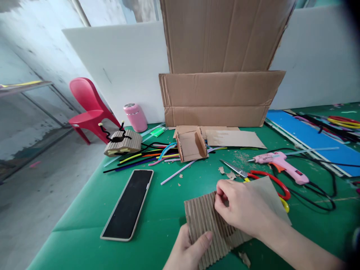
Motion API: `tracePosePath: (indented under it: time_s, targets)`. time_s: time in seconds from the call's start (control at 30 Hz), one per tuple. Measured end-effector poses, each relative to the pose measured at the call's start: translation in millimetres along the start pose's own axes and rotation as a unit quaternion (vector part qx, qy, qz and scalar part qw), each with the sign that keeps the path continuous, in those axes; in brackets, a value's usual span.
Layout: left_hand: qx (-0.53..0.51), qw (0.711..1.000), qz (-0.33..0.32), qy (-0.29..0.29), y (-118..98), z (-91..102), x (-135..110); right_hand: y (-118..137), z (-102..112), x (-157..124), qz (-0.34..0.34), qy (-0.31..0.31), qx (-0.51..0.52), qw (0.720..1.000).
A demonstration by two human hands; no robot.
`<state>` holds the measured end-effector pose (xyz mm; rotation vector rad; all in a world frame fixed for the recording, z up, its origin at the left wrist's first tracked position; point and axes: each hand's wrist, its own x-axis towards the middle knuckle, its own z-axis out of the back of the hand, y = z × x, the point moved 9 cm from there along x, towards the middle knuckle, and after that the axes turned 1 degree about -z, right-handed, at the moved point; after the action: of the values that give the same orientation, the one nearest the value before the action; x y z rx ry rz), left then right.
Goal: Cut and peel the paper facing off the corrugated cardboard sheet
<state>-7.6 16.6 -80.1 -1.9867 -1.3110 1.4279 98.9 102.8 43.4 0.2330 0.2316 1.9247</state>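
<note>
A piece of corrugated cardboard [201, 219] with its ribbed side up lies on the green table [84, 225] near the front edge. My left hand [187, 253] grips its lower edge, thumb pressed on the ribs. My right hand [243, 210] pinches the sheet's upper right part, fingers curled, and a smooth paper layer [268, 191] stands up behind that hand. Red-handled scissors [261, 178] lie just beyond my right hand.
A phone [128, 204] lies face up to the left. A pink glue gun [281, 163] with a black cord rests at the right. Coloured pipe cleaners [146, 155], small cardboard pieces [191, 144], a pink bottle [135, 117] and large cardboard sheets [222, 93] stand further back. A red chair [90, 108] is off the table's left.
</note>
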Motion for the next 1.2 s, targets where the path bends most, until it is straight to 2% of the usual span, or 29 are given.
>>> tracePosePath:
  time_s: [0.1, 0.27, 0.47, 0.8, 0.9, 1.03, 1.13, 1.2]
  targets:
    - [-0.016, 1.0, 0.01, -0.001, -2, -1.4, -1, 3, 3, 0, 0.021, -0.005, -0.01, 1.0]
    - [-0.058, 0.996, 0.065, 0.012, -6, -9.9, -5, 1, 4, -6, 0.068, -0.017, 0.029, 0.997]
    - [-0.065, 0.995, 0.074, 0.01, -5, -8.7, -3, -8, -7, -9, 0.051, -0.009, 0.182, 0.982]
    - [-0.059, 0.997, 0.053, -0.018, 3, 0.9, 0, 6, -12, -2, 0.073, -0.047, 0.052, 0.995]
    - [-0.074, 0.995, 0.068, -0.024, 2, 0.0, -2, -6, -8, -6, 0.045, -0.062, 0.068, 0.995]
    - [-0.076, 0.994, 0.083, -0.019, -1, -2.8, -2, -24, -3, -11, -0.008, -0.062, 0.139, 0.988]
    - [-0.072, 0.995, 0.075, -0.013, -1, -2.6, -1, -19, -8, -10, -0.006, -0.026, 0.187, 0.982]
    - [-0.063, 0.996, 0.067, -0.013, 1, -1.0, 0, -13, -9, -7, -0.003, -0.017, 0.168, 0.986]
